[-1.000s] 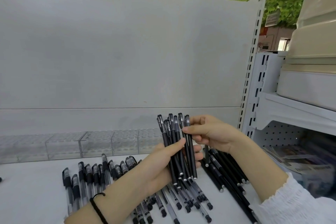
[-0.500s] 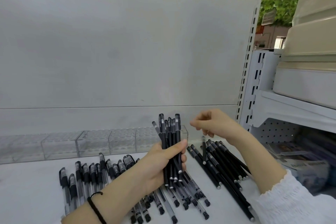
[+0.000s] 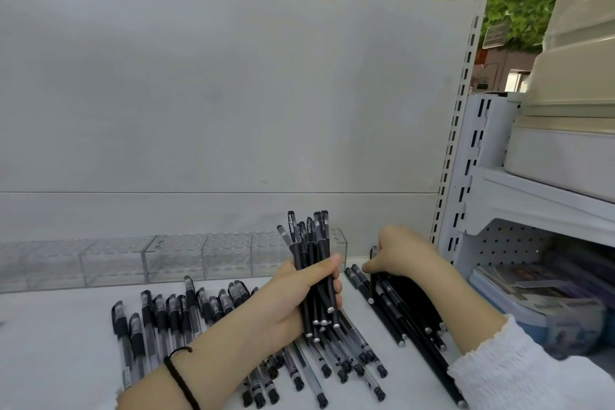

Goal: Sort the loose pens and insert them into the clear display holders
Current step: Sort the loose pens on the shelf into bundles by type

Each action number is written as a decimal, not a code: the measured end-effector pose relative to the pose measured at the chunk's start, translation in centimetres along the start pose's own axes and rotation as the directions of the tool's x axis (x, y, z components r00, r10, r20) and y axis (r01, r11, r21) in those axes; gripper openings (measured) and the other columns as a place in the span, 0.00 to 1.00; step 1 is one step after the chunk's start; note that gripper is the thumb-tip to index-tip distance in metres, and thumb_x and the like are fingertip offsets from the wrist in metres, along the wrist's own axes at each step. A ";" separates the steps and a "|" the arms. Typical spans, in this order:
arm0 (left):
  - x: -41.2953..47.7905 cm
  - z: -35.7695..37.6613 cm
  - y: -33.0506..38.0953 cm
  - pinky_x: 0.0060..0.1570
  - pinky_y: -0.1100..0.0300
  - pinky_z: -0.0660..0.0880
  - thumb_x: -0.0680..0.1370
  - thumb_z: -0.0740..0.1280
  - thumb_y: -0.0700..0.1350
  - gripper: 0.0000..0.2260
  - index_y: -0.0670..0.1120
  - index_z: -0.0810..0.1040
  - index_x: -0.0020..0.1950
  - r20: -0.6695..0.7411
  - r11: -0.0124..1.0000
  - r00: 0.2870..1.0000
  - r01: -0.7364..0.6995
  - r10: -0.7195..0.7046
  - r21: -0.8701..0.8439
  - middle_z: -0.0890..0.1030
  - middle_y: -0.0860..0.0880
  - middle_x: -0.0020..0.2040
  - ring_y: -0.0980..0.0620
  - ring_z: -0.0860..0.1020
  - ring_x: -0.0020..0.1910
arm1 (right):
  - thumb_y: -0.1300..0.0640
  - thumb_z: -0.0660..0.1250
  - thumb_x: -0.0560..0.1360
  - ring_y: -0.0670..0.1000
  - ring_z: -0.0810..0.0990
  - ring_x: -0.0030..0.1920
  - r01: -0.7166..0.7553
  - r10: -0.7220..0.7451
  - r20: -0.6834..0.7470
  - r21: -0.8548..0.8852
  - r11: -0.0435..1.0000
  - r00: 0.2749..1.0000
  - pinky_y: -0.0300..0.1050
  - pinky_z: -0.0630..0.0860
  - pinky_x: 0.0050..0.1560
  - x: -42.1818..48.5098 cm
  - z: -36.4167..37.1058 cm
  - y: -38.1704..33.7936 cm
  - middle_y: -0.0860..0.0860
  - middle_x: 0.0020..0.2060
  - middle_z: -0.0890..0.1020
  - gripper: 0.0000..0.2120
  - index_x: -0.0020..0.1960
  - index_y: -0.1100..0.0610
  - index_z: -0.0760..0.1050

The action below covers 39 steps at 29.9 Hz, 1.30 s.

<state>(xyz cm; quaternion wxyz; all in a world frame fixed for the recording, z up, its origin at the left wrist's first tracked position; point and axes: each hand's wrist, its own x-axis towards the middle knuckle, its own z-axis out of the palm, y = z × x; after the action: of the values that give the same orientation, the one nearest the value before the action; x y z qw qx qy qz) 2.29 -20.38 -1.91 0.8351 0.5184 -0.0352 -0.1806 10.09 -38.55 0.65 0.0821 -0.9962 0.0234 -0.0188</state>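
Holds a bundle of matte black pens [image 3: 311, 243] upright at frame centre, left grip [image 3: 293, 303] clamped round it to gather one kind, right grip [image 3: 402, 253] pinching another black pen [image 3: 370, 289] off the lower-right pile [image 3: 412, 313], clear display holders [image 3: 173, 256] waiting behind.

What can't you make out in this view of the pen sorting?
Head view only:
- Loose clear pens: several hidden beneath the left hand and its forearm.
- Bundle of black pens: barrel print too small to read fully.
- Right hand: its fingertips on the black pen are turned away.
- Clear display holders: left end cut by the frame edge.
- Booklets at far right: blurred, unreadable.
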 end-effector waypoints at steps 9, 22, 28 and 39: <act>0.0 0.0 0.0 0.26 0.62 0.73 0.72 0.73 0.39 0.08 0.40 0.78 0.49 -0.006 0.997 1.000 -0.017 0.017 -0.070 0.75 0.47 0.33 0.53 0.74 0.27 | 0.52 0.70 0.68 0.48 0.62 0.23 0.043 -0.048 0.008 0.298 0.954 0.999 0.38 0.58 0.25 -0.7 -2.2 0.8 0.47 0.20 0.65 0.16 0.29 0.56 0.66; 0.1 0.1 -0.2 0.39 0.55 0.82 0.78 0.67 0.43 0.13 0.39 0.79 0.60 0.049 0.997 0.999 -0.017 0.021 -0.071 0.84 0.39 0.53 0.44 0.85 0.48 | 0.59 0.69 0.76 0.41 0.63 0.19 0.136 -0.422 0.087 0.872 0.469 0.902 0.33 0.57 0.19 -3.6 -2.5 -2.5 0.44 0.20 0.74 0.12 0.33 0.56 0.75; 0.1 0.3 -0.3 0.38 0.55 0.81 0.76 0.69 0.43 0.10 0.35 0.79 0.51 0.055 0.991 0.998 -0.024 0.031 -0.131 0.83 0.42 0.41 0.47 0.83 0.37 | 0.54 0.73 0.72 0.42 0.64 0.22 0.147 -0.416 0.090 0.852 0.503 0.905 0.34 0.57 0.20 -3.1 -2.1 -2.4 0.46 0.28 0.79 0.08 0.38 0.56 0.78; -0.1 0.1 0.0 0.34 0.60 0.80 0.66 0.77 0.41 0.07 0.39 0.81 0.36 -0.053 0.998 0.998 0.035 -0.038 -0.058 0.78 0.44 0.32 0.50 0.77 0.29 | 0.41 0.74 0.69 0.40 0.72 0.24 0.185 -0.205 0.022 0.336 0.923 0.979 0.37 0.71 0.28 -1.2 -1.1 -0.6 0.47 0.31 0.81 0.18 0.40 0.58 0.80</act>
<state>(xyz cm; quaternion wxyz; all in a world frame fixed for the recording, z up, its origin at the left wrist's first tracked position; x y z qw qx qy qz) 2.21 -20.44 -1.80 0.8467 0.4997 0.0022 -0.1827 8.90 -38.12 1.80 0.2471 -0.9656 -0.0816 -0.0024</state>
